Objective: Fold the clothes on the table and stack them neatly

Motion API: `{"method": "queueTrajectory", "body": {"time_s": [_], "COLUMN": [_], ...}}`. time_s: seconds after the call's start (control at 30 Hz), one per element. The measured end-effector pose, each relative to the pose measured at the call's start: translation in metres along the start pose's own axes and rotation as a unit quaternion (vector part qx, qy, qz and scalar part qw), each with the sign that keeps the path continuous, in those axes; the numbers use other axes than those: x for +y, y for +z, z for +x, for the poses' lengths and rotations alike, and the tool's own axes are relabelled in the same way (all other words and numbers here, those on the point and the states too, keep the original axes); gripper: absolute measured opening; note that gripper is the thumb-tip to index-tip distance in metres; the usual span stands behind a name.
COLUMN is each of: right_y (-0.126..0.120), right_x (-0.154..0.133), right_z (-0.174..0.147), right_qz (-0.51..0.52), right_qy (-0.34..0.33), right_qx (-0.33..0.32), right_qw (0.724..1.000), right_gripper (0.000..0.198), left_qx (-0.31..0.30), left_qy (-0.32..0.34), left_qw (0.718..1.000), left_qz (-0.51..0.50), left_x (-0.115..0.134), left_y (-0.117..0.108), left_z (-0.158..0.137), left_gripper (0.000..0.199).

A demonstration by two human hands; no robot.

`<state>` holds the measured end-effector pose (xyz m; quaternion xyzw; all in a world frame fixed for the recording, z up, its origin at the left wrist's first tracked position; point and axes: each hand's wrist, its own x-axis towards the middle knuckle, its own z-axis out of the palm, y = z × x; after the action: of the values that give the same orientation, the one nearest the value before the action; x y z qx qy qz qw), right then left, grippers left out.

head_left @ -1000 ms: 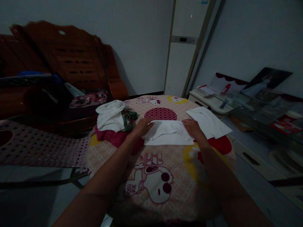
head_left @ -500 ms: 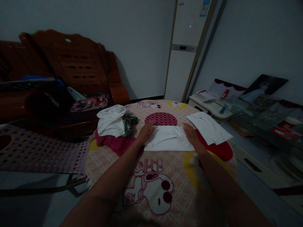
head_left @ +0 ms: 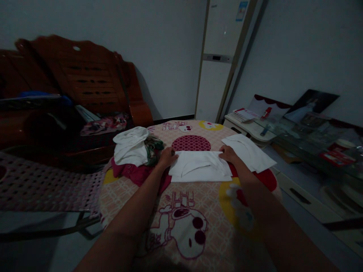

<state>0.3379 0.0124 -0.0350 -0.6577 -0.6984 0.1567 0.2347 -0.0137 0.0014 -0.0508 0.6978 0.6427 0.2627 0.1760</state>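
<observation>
on the tablecloth (head_left: 214, 211), a folded white cloth (head_left: 200, 168) is pinched at its far corners by left hand (head_left: 167, 158) and right hand (head_left: 229, 155).

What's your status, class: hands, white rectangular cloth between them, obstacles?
Left hand and right hand pinching far corners. Folded white rectangular cloth on pink patterned tablecloth. Crumpled magenta cloth close at left.

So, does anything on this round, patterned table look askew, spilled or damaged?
Nothing looks spilled or damaged, though the picture is dim. Untidiest is the crumpled white fabric bundle, heaped over magenta cloth at the left; it contrasts with the flat, folded white cloth gripped by the left hand and right hand.
</observation>
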Motion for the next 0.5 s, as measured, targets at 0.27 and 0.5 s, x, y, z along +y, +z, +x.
{"method": "queueTrajectory", "body": {"time_s": [0.27,0.5], "right_y": [0.001,-0.014], "right_x": [-0.008,-0.011], "right_z": [-0.035,-0.065], "right_qz": [0.271,0.334], "right_qy": [0.133,0.124], "right_qx": [0.000,0.085], "right_qw": [0.954,0.930], "right_gripper": [0.024,0.026], "left_qx": [-0.075,-0.104], "left_qy": [-0.087,-0.066], "left_qw": [0.974,0.978], "left_qz": [-0.195,-0.170], "left_x": [0.001,0.016], "left_y": [-0.009,-0.025], "left_z": [-0.008,0.003], "left_gripper": [0.022,0.015]}}
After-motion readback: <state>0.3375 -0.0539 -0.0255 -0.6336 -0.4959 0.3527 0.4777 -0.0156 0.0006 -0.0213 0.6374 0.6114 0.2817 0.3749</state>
